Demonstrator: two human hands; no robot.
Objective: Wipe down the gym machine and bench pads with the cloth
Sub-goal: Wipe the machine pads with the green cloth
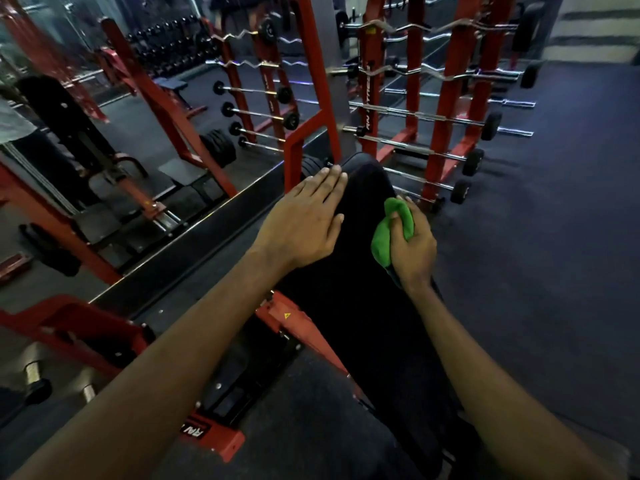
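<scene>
**Cloth at the pad's edge, plenty of gym left to wipe**

Closest to me, the two bare forearms reach out over the long black bench pad (360, 306). It is so dark that no damp streak or dust line shows, so I cannot say which part has been wiped. Farther along, the left hand (304, 220) lies flat on the pad's left side, fingers straight and together, holding nothing; it looks like a steadying hand. Across from it, the right hand (412, 247) has its fingers curled round the bunched green cloth (391, 230), which sits at the pad's right edge, about level with the left hand.

My reading is that the pad wipe is under way here, with the head end beyond the fingertips yet to be covered. Behind that, the red machine frame (313, 81) stands untouched by either hand, and the barbell rack (450, 109) is farther back.
</scene>
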